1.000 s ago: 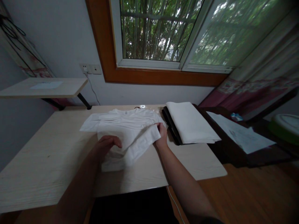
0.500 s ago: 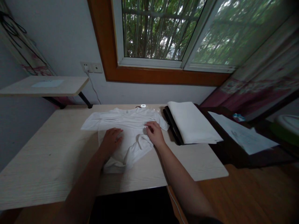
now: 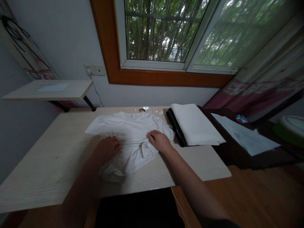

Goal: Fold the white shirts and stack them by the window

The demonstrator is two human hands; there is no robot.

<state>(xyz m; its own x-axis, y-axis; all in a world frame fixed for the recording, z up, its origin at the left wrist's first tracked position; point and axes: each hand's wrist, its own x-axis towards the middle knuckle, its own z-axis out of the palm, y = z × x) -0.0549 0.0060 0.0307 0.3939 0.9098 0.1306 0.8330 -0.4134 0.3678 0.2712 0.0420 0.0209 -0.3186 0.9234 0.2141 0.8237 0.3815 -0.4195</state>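
A white T-shirt (image 3: 135,129) lies spread on the light wooden desk, its neckline toward the window and its sleeves out to both sides. Its lower part is bunched and creased, most of all on the right. My right hand (image 3: 160,141) is on the shirt's right side, fingers curled in against the fabric. Over the left side is my left hand (image 3: 108,148), blurred by motion. Its finger pose and whether it touches the cloth are unclear.
Right of the shirt, folded white cloth or paper (image 3: 196,125) sits on a black item (image 3: 177,131). A raised shelf (image 3: 78,90) stands at the desk's (image 3: 47,164) back left. A dark side surface on the right bears a paper sheet (image 3: 244,134). Behind is a window (image 3: 161,38).
Both hands have come slightly toward me, the right also a little rightward. The shirt's right sleeve has shifted nearer and its upper part looks less folded. The view has tilted slightly.
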